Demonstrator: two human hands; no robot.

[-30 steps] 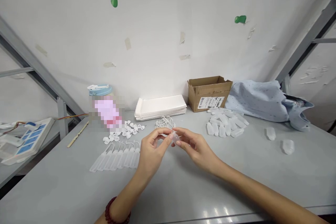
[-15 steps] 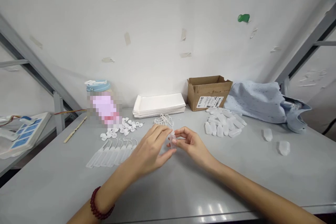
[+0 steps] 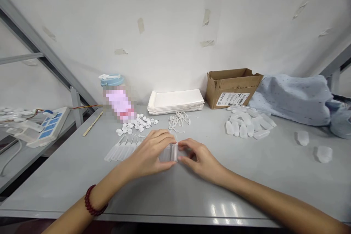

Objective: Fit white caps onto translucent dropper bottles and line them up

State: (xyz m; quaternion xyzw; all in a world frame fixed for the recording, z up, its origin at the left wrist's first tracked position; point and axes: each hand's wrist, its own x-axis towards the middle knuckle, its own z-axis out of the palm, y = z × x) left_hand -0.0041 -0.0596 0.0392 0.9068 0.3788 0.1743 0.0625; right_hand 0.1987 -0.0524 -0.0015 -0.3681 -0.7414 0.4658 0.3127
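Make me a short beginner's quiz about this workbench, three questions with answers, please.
1. On which of the person's sides is the beaded bracelet worn?
2. True or false: the cardboard box stands between the white stack and the blue cloth.
3. What is the left hand holding? (a) the cardboard box, (b) a clear piece, (c) the blue cloth.
Key: 1. Left; 2. True; 3. b.

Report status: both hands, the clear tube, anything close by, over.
Left grip: closed on clear tube. Right grip: open beside it, contact unclear. White cord pile just beyond; row of corded tubes to the left, partly hidden.
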